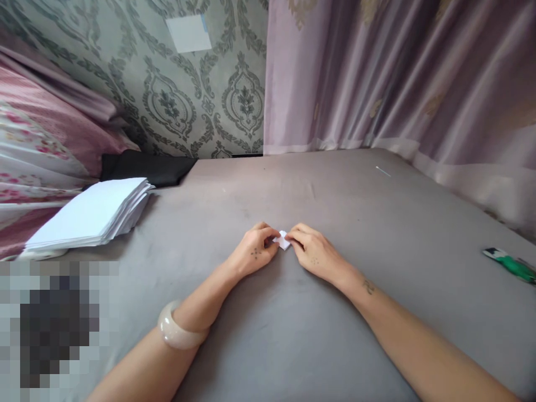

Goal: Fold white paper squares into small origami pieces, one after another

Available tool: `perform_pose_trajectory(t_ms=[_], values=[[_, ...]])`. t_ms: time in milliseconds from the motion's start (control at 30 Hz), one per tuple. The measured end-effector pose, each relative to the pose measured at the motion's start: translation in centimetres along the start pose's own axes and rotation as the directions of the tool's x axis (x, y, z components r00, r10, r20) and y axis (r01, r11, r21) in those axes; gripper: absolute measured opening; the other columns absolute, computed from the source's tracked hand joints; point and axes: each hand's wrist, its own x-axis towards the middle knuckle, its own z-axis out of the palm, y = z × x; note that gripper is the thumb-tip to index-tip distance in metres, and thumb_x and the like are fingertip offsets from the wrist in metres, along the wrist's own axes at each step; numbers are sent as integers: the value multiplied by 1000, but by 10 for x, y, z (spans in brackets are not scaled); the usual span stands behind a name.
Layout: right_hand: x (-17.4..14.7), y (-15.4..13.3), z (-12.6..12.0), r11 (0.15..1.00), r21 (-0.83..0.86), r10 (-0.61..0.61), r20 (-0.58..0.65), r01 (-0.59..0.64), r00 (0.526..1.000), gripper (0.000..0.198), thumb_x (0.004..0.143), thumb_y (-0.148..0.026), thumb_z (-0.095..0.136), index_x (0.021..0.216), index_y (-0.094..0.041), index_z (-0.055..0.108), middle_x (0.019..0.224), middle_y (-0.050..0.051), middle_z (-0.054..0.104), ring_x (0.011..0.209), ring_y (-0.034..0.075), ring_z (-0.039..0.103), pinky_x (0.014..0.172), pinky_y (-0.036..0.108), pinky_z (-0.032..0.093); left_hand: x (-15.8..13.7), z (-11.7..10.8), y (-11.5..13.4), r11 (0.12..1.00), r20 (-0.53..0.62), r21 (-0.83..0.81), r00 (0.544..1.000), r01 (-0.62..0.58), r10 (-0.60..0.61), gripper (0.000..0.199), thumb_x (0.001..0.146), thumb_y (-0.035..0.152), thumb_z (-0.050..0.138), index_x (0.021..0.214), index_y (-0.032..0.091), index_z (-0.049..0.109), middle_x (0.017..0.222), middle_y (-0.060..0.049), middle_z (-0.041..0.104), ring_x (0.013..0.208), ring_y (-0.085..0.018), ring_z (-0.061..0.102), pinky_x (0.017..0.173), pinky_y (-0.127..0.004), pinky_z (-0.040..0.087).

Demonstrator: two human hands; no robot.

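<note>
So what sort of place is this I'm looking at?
Most likely a room in a home, perhaps a bedroom. Purple curtains hang on the right, patterned wallpaper covers the wall, and a grey sheet spreads wide beneath the hands.

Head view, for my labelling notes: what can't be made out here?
Head view: sides of white paper, hidden by left hand and right hand; folds too small.
Head view: end of green tool, cut off by right edge.
Head view: dark shape, lower left, blurred by pixelation.
</note>
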Motion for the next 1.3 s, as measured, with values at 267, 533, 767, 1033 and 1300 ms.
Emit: perform_pose_trajectory(t_ms=[267, 533, 767, 1033, 1300], values=[[-2, 0, -7, 999, -36, 15, 56, -13, 998, 21, 87, -26, 53, 103, -25, 66, 102, 4, 63, 84, 17, 60, 78, 31, 44, -2, -6, -2, 998, 43, -33, 998, -51, 53, 13, 82, 25, 56, 86, 20, 68, 89, -5, 60, 73, -15, 56, 70, -25, 43], [-5, -8, -8, 977, -206, -37, 50, 47, 998, 22, 92, -29, 46, 95, -26, 67, 92, 5, 61, 74, 16, 58, 63, 28, 39, -2, -5, -4, 989, 79, 50, 988, -138, 133, 25, 90, 29, 46, 86, 20, 69, 90, -7, 62, 81, -17, 59, 76, -27, 43], [-1, -4, -3, 982, -187, 32, 23, -28, 999, 24, 94, -31, 41, 95, -24, 65, 95, 4, 61, 77, 16, 58, 67, 28, 40, -3, -2, -3, 996, 14, 23, 997, -82, 82, 27, 91, 30, 45, 83, 20, 69, 85, -6, 61, 76, -16, 58, 72, -25, 42], [7, 3, -1, 981, -37, 188, -10, -188, 982, 22, 89, -30, 49, 82, -24, 69, 85, 4, 62, 76, 16, 58, 70, 29, 41, 1, -2, 6, 983, -34, -19, 982, 184, -185, 20, 83, 31, 55, 77, 18, 69, 84, -6, 59, 69, -16, 54, 68, -27, 41], [17, 1, -1, 941, 68, 332, 12, -332, 943, 21, 81, -34, 55, 75, -21, 71, 80, 4, 65, 67, 15, 57, 64, 28, 41, 5, 1, 11, 961, -69, -3, 959, 275, -274, 18, 81, 27, 55, 74, 17, 68, 83, -6, 58, 68, -15, 54, 68, -28, 41]])
